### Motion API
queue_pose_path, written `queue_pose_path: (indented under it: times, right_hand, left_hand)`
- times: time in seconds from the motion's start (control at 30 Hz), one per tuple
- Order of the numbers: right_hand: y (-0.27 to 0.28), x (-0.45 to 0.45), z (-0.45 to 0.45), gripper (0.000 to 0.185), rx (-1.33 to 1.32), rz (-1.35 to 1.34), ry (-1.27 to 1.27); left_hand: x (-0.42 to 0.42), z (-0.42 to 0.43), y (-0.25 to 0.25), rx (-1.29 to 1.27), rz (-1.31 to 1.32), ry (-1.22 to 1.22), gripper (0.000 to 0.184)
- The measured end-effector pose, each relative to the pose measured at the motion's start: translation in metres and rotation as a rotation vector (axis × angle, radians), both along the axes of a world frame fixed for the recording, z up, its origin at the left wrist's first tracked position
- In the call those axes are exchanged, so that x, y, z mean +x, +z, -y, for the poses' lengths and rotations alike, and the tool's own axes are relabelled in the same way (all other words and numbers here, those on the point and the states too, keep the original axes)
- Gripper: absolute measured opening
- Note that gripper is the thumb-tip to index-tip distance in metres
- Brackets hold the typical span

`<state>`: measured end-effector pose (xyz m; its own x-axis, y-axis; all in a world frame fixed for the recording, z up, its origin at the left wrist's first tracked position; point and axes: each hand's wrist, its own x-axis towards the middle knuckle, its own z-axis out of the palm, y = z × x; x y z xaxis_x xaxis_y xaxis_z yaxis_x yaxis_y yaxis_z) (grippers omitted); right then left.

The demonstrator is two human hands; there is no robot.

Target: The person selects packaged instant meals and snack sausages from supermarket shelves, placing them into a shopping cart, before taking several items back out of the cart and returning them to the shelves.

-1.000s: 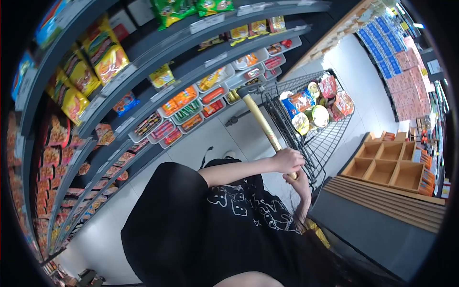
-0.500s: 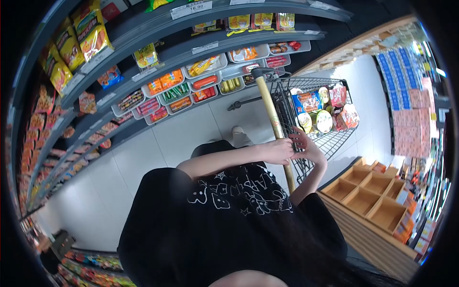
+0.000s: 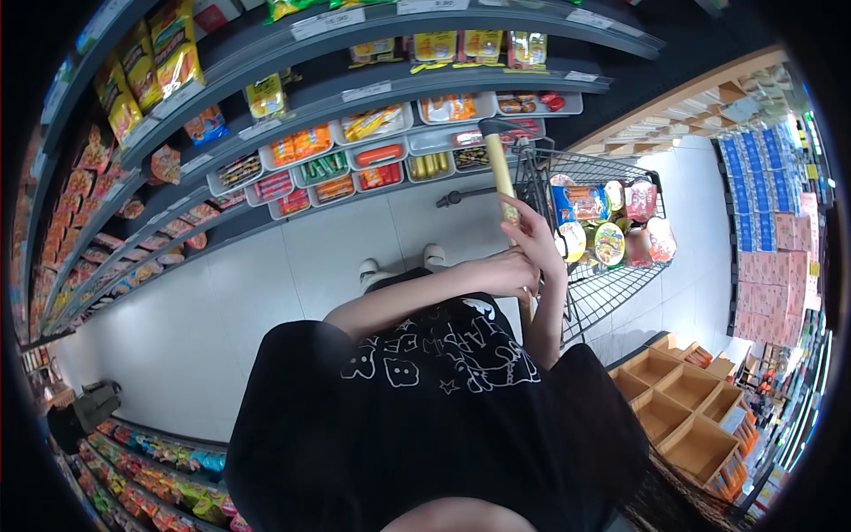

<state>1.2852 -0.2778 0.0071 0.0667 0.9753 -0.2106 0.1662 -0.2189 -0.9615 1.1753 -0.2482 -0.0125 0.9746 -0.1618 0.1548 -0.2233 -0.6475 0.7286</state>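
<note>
In a store aisle, beside a dark shelf unit [image 3: 532, 25] of packaged food, a person in a black printed shirt [image 3: 434, 426] is standing with both hands gathered at the pale handle [image 3: 499, 168] of a wire shopping cart [image 3: 612, 291]. The left hand [image 3: 507, 273] is lying over the handle with its fingers bent; how firmly it is gripping is hidden behind the right wrist. The right hand [image 3: 534, 238] is crossing above it, its fingers loosely spread and the tips meeting the handle just beyond the left. The cart's basket is sitting just to the right of both hands, where lidded tubs [image 3: 609, 244] and a blue packet [image 3: 581, 203] are lying together, near the hands but out of their hold.
</note>
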Motion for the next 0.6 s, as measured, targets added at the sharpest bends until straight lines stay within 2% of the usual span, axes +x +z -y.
queue_pose_path:
  times: [0.07, 0.23, 0.43, 0.5, 0.6]
  right_hand:
    - [-0.001, -0.003, -0.005, 0.040, 0.076, 0.041, -0.082]
    - [0.006, -0.001, -0.009, 0.035, 0.044, 0.042, -0.074]
    - [-0.003, -0.001, -0.008, 0.033, -0.016, 0.015, -0.084]
    - [-0.014, 0.000, -0.009, 0.033, 0.040, 0.046, -0.090]
    - [-0.013, -0.001, -0.011, 0.032, 0.047, 0.066, -0.089]
  left_hand:
    - [-0.001, -0.002, -0.001, -0.074, 0.133, 0.013, 0.018]
    - [-0.001, -0.005, 0.000, -0.067, 0.161, 0.020, 0.016]
    - [-0.003, -0.008, 0.009, -0.074, 0.089, 0.020, 0.016]
    - [-0.004, -0.008, 0.013, -0.104, -0.038, 0.016, 0.016]
    - [-0.004, -0.007, 0.008, -0.096, -0.012, 0.024, 0.016]
